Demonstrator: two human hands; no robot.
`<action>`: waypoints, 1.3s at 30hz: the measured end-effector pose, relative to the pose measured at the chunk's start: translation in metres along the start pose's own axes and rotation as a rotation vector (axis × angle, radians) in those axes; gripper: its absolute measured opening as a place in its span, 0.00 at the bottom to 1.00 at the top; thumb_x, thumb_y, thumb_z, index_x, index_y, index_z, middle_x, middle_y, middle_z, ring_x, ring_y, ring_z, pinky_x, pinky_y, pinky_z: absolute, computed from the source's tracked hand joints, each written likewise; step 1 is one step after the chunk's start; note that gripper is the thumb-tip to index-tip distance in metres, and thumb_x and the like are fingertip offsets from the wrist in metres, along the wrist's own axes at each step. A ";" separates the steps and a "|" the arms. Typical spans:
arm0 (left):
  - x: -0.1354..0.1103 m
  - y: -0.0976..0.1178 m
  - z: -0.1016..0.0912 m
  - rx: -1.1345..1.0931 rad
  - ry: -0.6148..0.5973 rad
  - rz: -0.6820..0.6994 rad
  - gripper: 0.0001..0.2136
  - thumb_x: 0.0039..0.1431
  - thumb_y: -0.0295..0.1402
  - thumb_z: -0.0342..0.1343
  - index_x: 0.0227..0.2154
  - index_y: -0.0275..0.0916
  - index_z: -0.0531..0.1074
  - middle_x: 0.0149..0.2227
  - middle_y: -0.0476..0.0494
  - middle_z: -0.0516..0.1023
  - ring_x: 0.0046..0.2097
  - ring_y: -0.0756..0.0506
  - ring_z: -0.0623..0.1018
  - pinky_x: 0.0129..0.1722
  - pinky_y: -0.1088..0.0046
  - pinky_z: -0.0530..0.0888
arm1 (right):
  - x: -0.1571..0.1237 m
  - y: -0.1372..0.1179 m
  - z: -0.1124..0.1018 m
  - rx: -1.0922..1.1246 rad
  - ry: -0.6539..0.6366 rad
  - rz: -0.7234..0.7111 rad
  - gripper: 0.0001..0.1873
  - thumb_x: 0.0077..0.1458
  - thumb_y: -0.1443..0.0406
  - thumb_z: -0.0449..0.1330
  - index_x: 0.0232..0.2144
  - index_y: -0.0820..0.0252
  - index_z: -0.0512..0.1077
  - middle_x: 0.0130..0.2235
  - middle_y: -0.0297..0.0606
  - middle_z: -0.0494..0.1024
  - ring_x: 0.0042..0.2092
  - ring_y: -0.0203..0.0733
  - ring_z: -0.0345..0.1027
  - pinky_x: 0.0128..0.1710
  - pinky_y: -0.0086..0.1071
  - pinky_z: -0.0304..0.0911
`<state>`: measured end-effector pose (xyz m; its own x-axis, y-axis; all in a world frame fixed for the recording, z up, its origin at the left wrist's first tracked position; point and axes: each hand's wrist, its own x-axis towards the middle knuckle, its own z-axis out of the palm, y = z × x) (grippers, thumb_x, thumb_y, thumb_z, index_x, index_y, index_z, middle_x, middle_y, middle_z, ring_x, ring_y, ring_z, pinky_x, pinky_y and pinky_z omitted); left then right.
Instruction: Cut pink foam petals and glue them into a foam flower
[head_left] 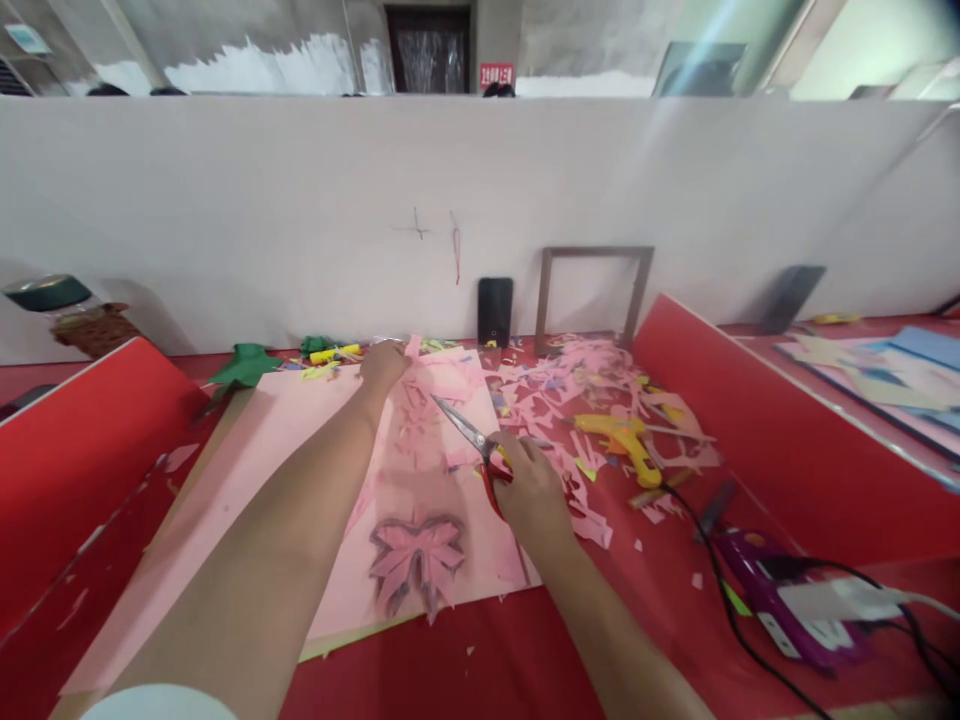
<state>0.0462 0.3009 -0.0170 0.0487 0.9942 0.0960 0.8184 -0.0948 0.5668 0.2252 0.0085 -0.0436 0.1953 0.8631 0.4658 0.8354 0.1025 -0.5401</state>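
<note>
On the red worktop (pixel 420 670), between two red dividers, the left one (pixel 97 470) and the right one (pixel 772 440), a person's two hands work over pink paper (pixel 484 560). The right hand (pixel 532 490) is closed around the red handles of one pair of scissors (pixel 465 425), whose blades point forward and to the left above the paper. The left hand (pixel 386 362) reaches to the paper's far edge, beside one small pink scrap (pixel 413 347); whether its fingers are apart or closed on something cannot be told. One pink bow (pixel 420 550) with a dark outline lies on the near part of the paper, between the forearms. To the right are many pink cuttings (pixel 577 370), too mingled to count, and one yellow glue gun (pixel 619 432). One phone (pixel 495 312) and one brown frame (pixel 600 252) stand against the white wall (pixel 262 200). Nearer, at the right, lies one purple power strip (pixel 750 570); at the far left stands one jar (pixel 82 320) with a dark green lid.
</note>
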 end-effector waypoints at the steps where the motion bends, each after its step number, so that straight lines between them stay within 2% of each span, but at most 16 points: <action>1: 0.000 -0.001 0.000 -0.015 0.013 -0.004 0.11 0.62 0.36 0.61 0.44 0.36 0.74 0.48 0.39 0.77 0.49 0.41 0.76 0.50 0.58 0.73 | 0.001 0.000 0.000 0.025 0.002 0.010 0.21 0.52 0.76 0.57 0.47 0.55 0.73 0.42 0.42 0.78 0.44 0.51 0.72 0.43 0.38 0.67; 4: -0.002 -0.001 -0.003 -0.074 0.062 -0.010 0.08 0.52 0.27 0.64 0.36 0.36 0.75 0.42 0.39 0.79 0.47 0.39 0.76 0.48 0.64 0.70 | 0.002 -0.001 -0.001 0.110 0.008 0.018 0.18 0.55 0.73 0.57 0.48 0.56 0.72 0.44 0.44 0.77 0.47 0.53 0.70 0.47 0.42 0.66; 7: -0.005 0.005 -0.014 -0.185 0.100 0.010 0.09 0.47 0.25 0.63 0.33 0.36 0.74 0.36 0.41 0.79 0.44 0.40 0.77 0.45 0.67 0.69 | 0.002 -0.001 -0.001 0.187 0.027 0.015 0.16 0.57 0.71 0.58 0.48 0.55 0.70 0.45 0.44 0.77 0.49 0.52 0.69 0.49 0.43 0.66; 10: -0.014 0.016 -0.035 -0.343 0.122 0.039 0.04 0.49 0.29 0.61 0.29 0.37 0.73 0.30 0.45 0.77 0.41 0.42 0.77 0.40 0.70 0.69 | 0.001 -0.001 0.001 0.296 0.042 0.028 0.13 0.58 0.66 0.59 0.47 0.55 0.68 0.45 0.43 0.77 0.48 0.50 0.70 0.48 0.42 0.67; 12: -0.026 0.022 -0.051 -0.473 0.131 0.049 0.05 0.53 0.34 0.59 0.27 0.38 0.71 0.28 0.46 0.75 0.37 0.43 0.77 0.36 0.71 0.70 | -0.001 -0.002 0.001 0.356 0.034 0.037 0.14 0.59 0.63 0.59 0.47 0.55 0.66 0.44 0.43 0.76 0.47 0.49 0.71 0.47 0.41 0.68; 14: -0.044 0.025 -0.066 -0.618 0.128 0.044 0.09 0.57 0.40 0.56 0.30 0.39 0.70 0.29 0.45 0.76 0.34 0.45 0.77 0.33 0.71 0.71 | -0.002 -0.003 0.000 0.381 0.017 0.028 0.17 0.59 0.61 0.59 0.49 0.56 0.64 0.45 0.43 0.75 0.47 0.49 0.70 0.46 0.41 0.68; 17: -0.079 0.024 -0.080 -0.781 0.083 0.007 0.12 0.55 0.43 0.60 0.30 0.40 0.69 0.30 0.45 0.75 0.30 0.47 0.76 0.31 0.71 0.73 | -0.005 -0.006 -0.003 0.390 -0.006 -0.024 0.19 0.58 0.58 0.60 0.50 0.57 0.64 0.46 0.44 0.73 0.47 0.49 0.69 0.48 0.42 0.66; 21: -0.120 0.017 -0.079 -0.903 0.058 -0.055 0.12 0.53 0.41 0.63 0.30 0.41 0.67 0.31 0.47 0.75 0.31 0.47 0.77 0.35 0.68 0.76 | -0.006 -0.010 -0.007 0.336 -0.046 -0.068 0.17 0.58 0.58 0.61 0.48 0.56 0.67 0.46 0.45 0.74 0.48 0.51 0.68 0.49 0.42 0.64; 23: -0.132 0.014 -0.075 -0.920 0.040 -0.077 0.13 0.50 0.37 0.66 0.29 0.40 0.67 0.32 0.46 0.77 0.33 0.46 0.79 0.37 0.66 0.77 | -0.006 -0.010 -0.007 0.278 -0.088 -0.047 0.17 0.58 0.58 0.61 0.48 0.56 0.69 0.46 0.46 0.76 0.48 0.51 0.68 0.48 0.41 0.64; 26: -0.144 0.012 -0.071 -0.908 0.018 -0.116 0.12 0.45 0.32 0.69 0.28 0.38 0.69 0.31 0.44 0.78 0.31 0.46 0.79 0.34 0.68 0.76 | -0.006 -0.008 -0.007 0.161 -0.110 -0.020 0.18 0.58 0.57 0.62 0.49 0.57 0.71 0.46 0.46 0.77 0.48 0.53 0.70 0.45 0.40 0.64; 30: -0.167 0.019 -0.071 -0.962 0.014 -0.153 0.10 0.49 0.31 0.65 0.33 0.36 0.73 0.35 0.42 0.79 0.27 0.49 0.77 0.29 0.70 0.75 | -0.005 -0.005 -0.008 0.061 -0.114 0.000 0.17 0.58 0.62 0.61 0.50 0.57 0.73 0.42 0.44 0.79 0.44 0.51 0.72 0.40 0.37 0.63; 32: -0.187 0.028 -0.071 -1.008 -0.046 -0.151 0.11 0.50 0.32 0.64 0.36 0.35 0.75 0.38 0.39 0.80 0.29 0.47 0.79 0.30 0.68 0.77 | -0.006 -0.006 -0.010 0.051 -0.116 0.012 0.18 0.57 0.65 0.59 0.51 0.56 0.73 0.40 0.41 0.79 0.41 0.48 0.72 0.37 0.35 0.61; 35: -0.218 0.037 -0.069 -1.075 -0.096 -0.154 0.11 0.52 0.35 0.65 0.35 0.34 0.76 0.42 0.37 0.80 0.32 0.46 0.81 0.30 0.70 0.77 | -0.007 -0.009 -0.011 0.053 -0.121 -0.027 0.19 0.56 0.66 0.58 0.51 0.57 0.74 0.39 0.41 0.80 0.40 0.46 0.73 0.36 0.33 0.60; 39: -0.243 0.030 -0.066 -1.295 -0.137 -0.263 0.09 0.51 0.33 0.65 0.33 0.35 0.74 0.40 0.40 0.80 0.30 0.47 0.80 0.28 0.72 0.77 | -0.009 -0.013 -0.014 0.066 -0.167 -0.063 0.17 0.55 0.66 0.58 0.47 0.56 0.76 0.37 0.39 0.80 0.36 0.43 0.72 0.33 0.31 0.59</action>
<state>0.0211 0.0527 0.0312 0.0930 0.9802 -0.1747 -0.3167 0.1955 0.9282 0.2200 -0.0075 -0.0308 0.0508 0.9236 0.3799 0.8065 0.1864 -0.5611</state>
